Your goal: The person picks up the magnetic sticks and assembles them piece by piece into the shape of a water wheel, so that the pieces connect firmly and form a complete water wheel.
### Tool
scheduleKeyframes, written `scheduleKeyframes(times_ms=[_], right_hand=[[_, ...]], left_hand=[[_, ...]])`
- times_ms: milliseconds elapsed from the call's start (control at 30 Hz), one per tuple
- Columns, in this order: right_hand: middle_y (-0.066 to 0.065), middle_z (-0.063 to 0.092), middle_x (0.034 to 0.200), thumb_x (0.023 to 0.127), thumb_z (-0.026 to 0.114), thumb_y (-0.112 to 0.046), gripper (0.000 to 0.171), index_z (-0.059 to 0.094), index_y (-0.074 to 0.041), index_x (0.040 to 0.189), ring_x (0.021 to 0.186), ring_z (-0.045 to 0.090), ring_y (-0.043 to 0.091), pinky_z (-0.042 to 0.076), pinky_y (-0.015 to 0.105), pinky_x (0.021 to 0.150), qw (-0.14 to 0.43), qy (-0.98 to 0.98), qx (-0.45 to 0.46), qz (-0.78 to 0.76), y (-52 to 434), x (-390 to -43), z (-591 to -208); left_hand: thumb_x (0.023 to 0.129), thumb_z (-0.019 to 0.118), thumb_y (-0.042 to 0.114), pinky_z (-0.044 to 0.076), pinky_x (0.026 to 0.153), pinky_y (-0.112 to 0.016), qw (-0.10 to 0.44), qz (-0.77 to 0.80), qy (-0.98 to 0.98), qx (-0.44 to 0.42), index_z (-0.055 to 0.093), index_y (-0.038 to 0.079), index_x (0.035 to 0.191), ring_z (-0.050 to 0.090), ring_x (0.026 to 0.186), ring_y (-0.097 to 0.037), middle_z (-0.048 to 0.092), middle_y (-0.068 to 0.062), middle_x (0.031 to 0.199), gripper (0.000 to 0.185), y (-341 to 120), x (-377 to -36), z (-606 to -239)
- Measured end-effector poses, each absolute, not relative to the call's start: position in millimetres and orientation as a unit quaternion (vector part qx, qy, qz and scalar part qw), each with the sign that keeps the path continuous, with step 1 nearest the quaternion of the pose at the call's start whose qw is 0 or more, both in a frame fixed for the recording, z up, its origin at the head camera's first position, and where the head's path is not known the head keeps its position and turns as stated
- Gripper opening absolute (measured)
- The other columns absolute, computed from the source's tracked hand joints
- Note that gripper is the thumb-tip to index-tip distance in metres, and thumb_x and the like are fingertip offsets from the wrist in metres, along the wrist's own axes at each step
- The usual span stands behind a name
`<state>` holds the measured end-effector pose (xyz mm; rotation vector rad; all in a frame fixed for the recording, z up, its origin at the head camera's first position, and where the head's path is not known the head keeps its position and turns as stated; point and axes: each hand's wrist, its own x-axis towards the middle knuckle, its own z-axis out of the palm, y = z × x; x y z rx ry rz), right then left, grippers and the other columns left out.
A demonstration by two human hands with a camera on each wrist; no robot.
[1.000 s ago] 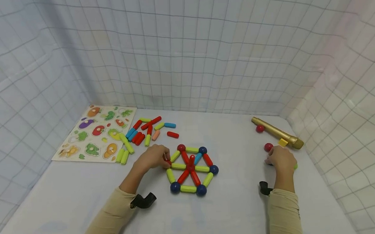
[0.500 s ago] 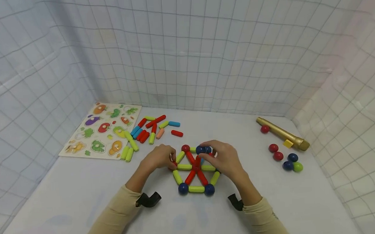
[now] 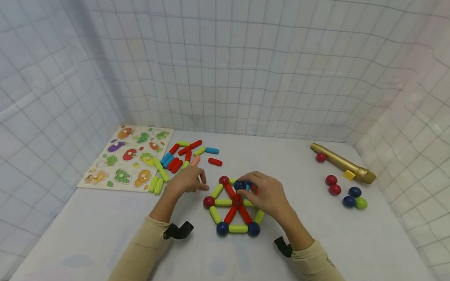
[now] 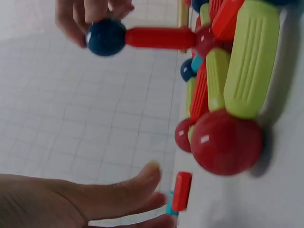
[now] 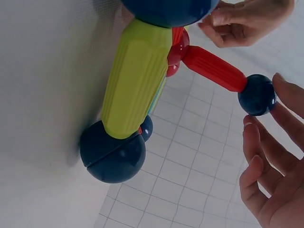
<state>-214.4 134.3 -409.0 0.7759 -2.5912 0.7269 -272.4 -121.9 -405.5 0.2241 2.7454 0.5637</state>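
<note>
A wheel of magnetic sticks and balls lies flat on the table, with green sticks (image 3: 223,203), red sticks (image 3: 231,214) and blue balls (image 3: 222,228). From its red centre ball (image 4: 207,40) a red stick (image 5: 214,69) stands upright. My right hand (image 3: 268,195) pinches a dark blue ball (image 5: 256,95) at the top of that stick, between thumb and fingertips. Left of the wheel, my left hand (image 3: 189,181) hovers with loose fingers and holds nothing. It is apart from the red ball (image 3: 209,202) at the wheel's left corner. My right hand hides part of the wheel's right side.
Loose sticks (image 3: 175,165) lie back left beside a vegetable puzzle board (image 3: 100,183). On the right are a gold microphone (image 3: 335,159), a yellow block (image 3: 349,175), loose red balls (image 3: 331,179), blue balls (image 3: 348,201) and a green ball (image 3: 361,203). Gridded curtains surround the table.
My right hand came from the loose balls at right to the wheel, bringing a blue ball onto the upright stick. My left hand has let go of the red corner ball and lifted away.
</note>
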Motion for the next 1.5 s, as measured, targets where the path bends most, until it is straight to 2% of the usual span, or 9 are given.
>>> scheduleKeyframes(times_ms=[100,200,400,600,767,900,1033,1233,1500], right_hand=[[-0.004,0.072,0.101,0.079,0.08,-0.033,0.03,0.072,-0.021,0.105,0.08,0.068,0.016,0.054,0.026,0.068,0.165,-0.915,0.27,0.25,133,-214,-408],[-0.004,0.071,0.098,0.08,0.08,-0.034,0.029,0.071,-0.021,0.104,0.075,0.064,0.014,0.051,0.022,0.066,0.158,-0.919,0.267,0.243,132,-214,-407],[-0.004,0.071,0.098,0.08,0.079,-0.034,0.03,0.07,-0.021,0.105,0.074,0.062,0.015,0.048,0.02,0.064,0.142,-0.923,0.263,0.244,131,-214,-407],[-0.004,0.071,0.099,0.08,0.079,-0.034,0.03,0.069,-0.021,0.105,0.074,0.063,0.015,0.048,0.019,0.064,0.141,-0.924,0.258,0.245,131,-215,-407],[-0.004,0.071,0.1,0.08,0.079,-0.034,0.03,0.069,-0.02,0.105,0.073,0.062,0.015,0.046,0.019,0.062,0.14,-0.926,0.254,0.243,131,-215,-407],[-0.003,0.072,0.102,0.081,0.079,-0.034,0.03,0.069,-0.02,0.106,0.074,0.063,0.016,0.046,0.019,0.062,0.138,-0.926,0.252,0.245,131,-214,-406],[-0.004,0.072,0.101,0.081,0.079,-0.034,0.035,0.066,-0.018,0.109,0.071,0.059,0.013,0.044,0.019,0.06,0.136,-0.928,0.249,0.242,133,-214,-405],[-0.003,0.072,0.093,0.082,0.078,-0.036,0.037,0.065,-0.017,0.11,0.062,0.046,0.005,0.039,0.019,0.054,0.127,-0.93,0.241,0.248,135,-214,-405],[-0.005,0.067,0.079,0.081,0.078,-0.038,0.034,0.066,-0.017,0.105,0.058,0.044,0.005,0.038,0.019,0.052,0.118,-0.928,0.236,0.262,136,-212,-406]], left_hand=[[0.091,0.068,0.032,0.048,0.059,-0.032,0.072,0.176,0.982,0.011,0.065,0.004,0.101,0.06,0.072,-0.024,0.068,-0.014,0.088,0.029,-133,-296,-414],[0.095,0.061,0.038,0.05,0.061,-0.036,0.033,0.144,0.988,-0.048,0.062,-0.001,0.105,0.061,0.076,-0.03,0.067,-0.02,0.095,0.04,-139,-317,-425],[0.098,0.047,0.053,0.049,0.061,-0.038,0.055,0.097,0.992,-0.064,0.057,0.0,0.126,0.058,0.085,-0.033,0.064,-0.023,0.113,0.061,-142,-332,-441],[0.099,0.042,0.055,0.04,0.054,-0.032,0.072,0.088,0.992,-0.061,0.059,-0.005,0.122,0.056,0.08,-0.031,0.064,-0.022,0.102,0.066,-141,-333,-444],[0.099,0.052,0.035,0.047,0.063,-0.035,0.09,0.106,0.989,-0.056,0.06,-0.007,0.116,0.056,0.079,-0.03,0.065,-0.023,0.098,0.046,-141,-326,-437],[0.092,0.064,0.023,0.052,0.078,-0.04,0.069,0.17,0.983,-0.026,0.064,-0.003,0.116,0.062,0.089,-0.031,0.068,-0.021,0.108,0.035,-139,-311,-416],[0.089,0.067,0.029,0.053,0.08,-0.041,0.053,0.298,0.952,0.045,0.067,0.008,0.117,0.064,0.099,-0.03,0.069,-0.015,0.114,0.035,-129,-291,-389],[0.089,0.07,0.033,0.054,0.087,-0.043,0.083,0.428,0.884,0.17,0.069,0.017,0.116,0.063,0.11,-0.027,0.068,-0.009,0.116,0.032,-101,-270,-361],[0.089,0.07,0.033,0.052,0.076,-0.032,0.098,0.4,0.888,0.205,0.07,0.019,0.115,0.066,0.1,-0.021,0.072,-0.007,0.109,0.03,-80,-268,-360]])
